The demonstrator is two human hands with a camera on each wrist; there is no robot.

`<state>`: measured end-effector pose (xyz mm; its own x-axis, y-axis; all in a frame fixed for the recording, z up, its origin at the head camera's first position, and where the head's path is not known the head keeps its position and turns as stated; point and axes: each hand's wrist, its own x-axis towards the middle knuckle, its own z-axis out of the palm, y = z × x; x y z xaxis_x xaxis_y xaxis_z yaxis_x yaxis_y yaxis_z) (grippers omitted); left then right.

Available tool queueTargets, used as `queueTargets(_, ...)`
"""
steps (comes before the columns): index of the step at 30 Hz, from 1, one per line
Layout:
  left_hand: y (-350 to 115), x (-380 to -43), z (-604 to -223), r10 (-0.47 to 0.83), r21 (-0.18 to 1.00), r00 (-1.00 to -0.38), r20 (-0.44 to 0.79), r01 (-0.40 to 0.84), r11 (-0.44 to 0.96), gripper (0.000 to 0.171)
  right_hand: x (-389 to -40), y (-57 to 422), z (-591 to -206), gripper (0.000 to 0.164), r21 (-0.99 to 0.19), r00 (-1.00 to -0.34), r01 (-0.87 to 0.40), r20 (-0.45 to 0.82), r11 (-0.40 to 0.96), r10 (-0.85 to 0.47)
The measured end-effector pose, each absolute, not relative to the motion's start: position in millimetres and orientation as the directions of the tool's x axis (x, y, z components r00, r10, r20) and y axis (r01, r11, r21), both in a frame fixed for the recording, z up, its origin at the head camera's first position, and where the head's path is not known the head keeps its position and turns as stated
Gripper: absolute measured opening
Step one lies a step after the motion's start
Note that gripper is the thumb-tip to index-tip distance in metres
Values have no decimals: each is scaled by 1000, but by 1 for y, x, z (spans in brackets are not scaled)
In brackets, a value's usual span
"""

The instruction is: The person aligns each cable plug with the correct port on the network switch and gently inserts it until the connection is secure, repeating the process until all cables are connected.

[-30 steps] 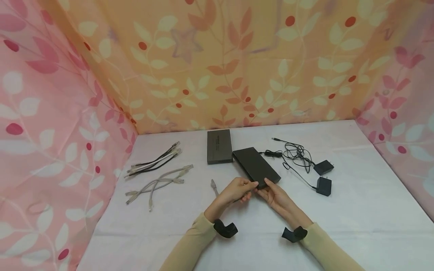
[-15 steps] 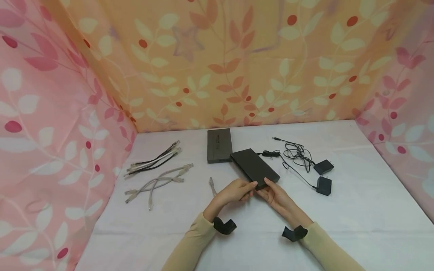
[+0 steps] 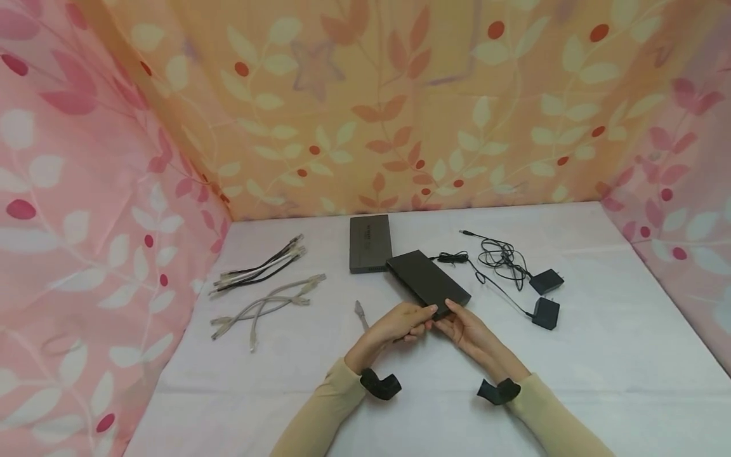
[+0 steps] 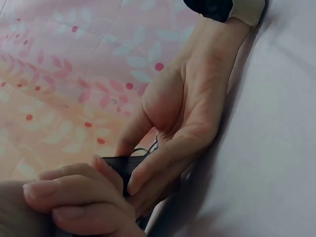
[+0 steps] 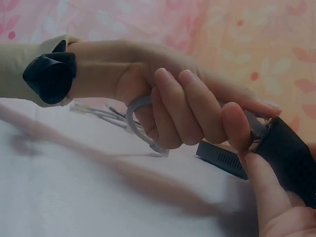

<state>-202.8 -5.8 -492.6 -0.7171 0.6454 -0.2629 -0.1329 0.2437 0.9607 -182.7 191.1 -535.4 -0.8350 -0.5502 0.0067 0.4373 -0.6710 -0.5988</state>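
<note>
I am pinching a grey cable point(image 5: 131, 118) by its plug point(image 5: 255, 124) in my left grip point(image 3: 402, 322), against the near end of the black box point(image 3: 428, 279); whether it is sitting home, I cannot tell. My right grip point(image 3: 469, 332) is holding the box's near end. The box is extending from there toward eleven o'clock, a dark-grey box point(image 3: 370, 244) lying at its ten. I am judging the black box light, stiff, slightly slippery, safest by its edges; the cable springy, best held by the plug.

Cables point(image 3: 251, 280) left of front box point(image 3: 428, 280), adapters point(image 3: 546, 313) right, rear box point(image 3: 370, 244) behind.
</note>
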Motion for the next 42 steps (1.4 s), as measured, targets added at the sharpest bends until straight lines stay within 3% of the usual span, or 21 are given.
queueTargets(5, -7, -203, -485, 613, 921, -762, -211, 55, 386, 58, -183, 191, -535, 46, -601, -844, 418, 20, -681, -536)
queueTargets(9, -16, -204, -475, 540, 796, -835, -105, 255, 549, 51, -181, 191, -536, 38, -594, -856, 415, 1, -689, -517)
queueTargets(13, -40, -208, -468, 445, 674, -895, 31, 347, 652, 41, -181, 191, -537, 35, -555, -850, 430, 17, -712, -527)
queueTargets(18, -84, -217, -468, 290, 608, -942, 171, 333, 721, 26, -181, 191, -540, 36, -513, -832, 445, 66, -734, -550)
queueTargets(24, -130, -223, -475, 196, 629, -965, 174, 262, 732, 23, -182, 192, -541, 36, -532, -835, 431, 73, -729, -546)
queueTargets(35, -184, -233, -488, 219, 532, -950, 224, 307, 789, 17, -181, 190, -539, 32, -540, -844, 441, 22, -717, -535)
queueTargets(42, -209, -232, -495, 227, 545, -947, 226, 316, 777, 14, -180, 190, -542, 33, -554, -846, 427, 35, -715, -532)
